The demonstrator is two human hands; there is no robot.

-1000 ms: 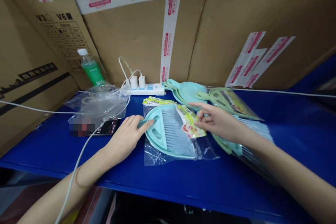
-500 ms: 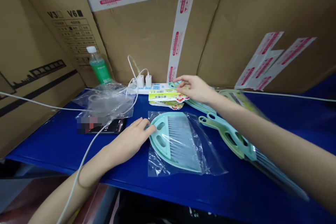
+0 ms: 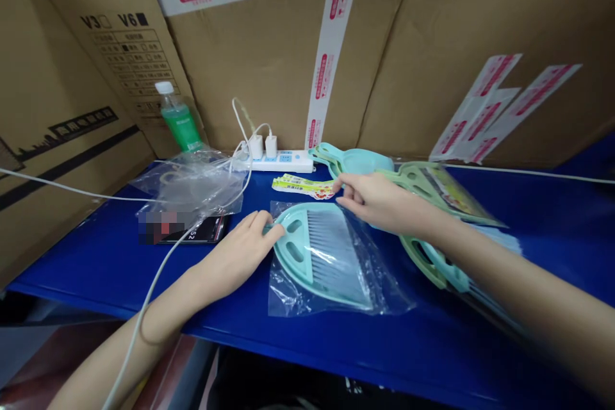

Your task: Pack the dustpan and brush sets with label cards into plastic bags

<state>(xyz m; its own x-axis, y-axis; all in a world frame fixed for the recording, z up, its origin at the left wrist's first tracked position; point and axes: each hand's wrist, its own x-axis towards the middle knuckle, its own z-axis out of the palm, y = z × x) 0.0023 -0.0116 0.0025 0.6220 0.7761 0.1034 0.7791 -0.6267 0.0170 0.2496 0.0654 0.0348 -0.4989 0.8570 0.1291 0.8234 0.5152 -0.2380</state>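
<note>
A teal hand brush (image 3: 319,253) lies in a clear plastic bag (image 3: 384,291) in the middle of the blue table (image 3: 336,346). My left hand (image 3: 237,256) rests flat on the table with fingers together, its fingertips touching the brush's left end. My right hand (image 3: 379,202) hovers over the bag's upper right corner, fingers loosely curled and holding nothing. A small stack of printed paper labels (image 3: 300,186) lies just left of my right hand. Teal dustpans (image 3: 348,159) and several green and teal brushes (image 3: 432,262) lie behind and under my right arm.
A white power strip (image 3: 273,160) with chargers sits at the back. A white cable (image 3: 154,288) runs past my left arm. Empty clear bags (image 3: 192,186), a dark phone (image 3: 202,230) and a green bottle (image 3: 177,118) stand at the left. Cardboard boxes (image 3: 269,64) wall the back.
My right hand carried a printed label off the bagged brush to the stack at the back, let it go, and came back to the bag's corner. My left hand stayed put.
</note>
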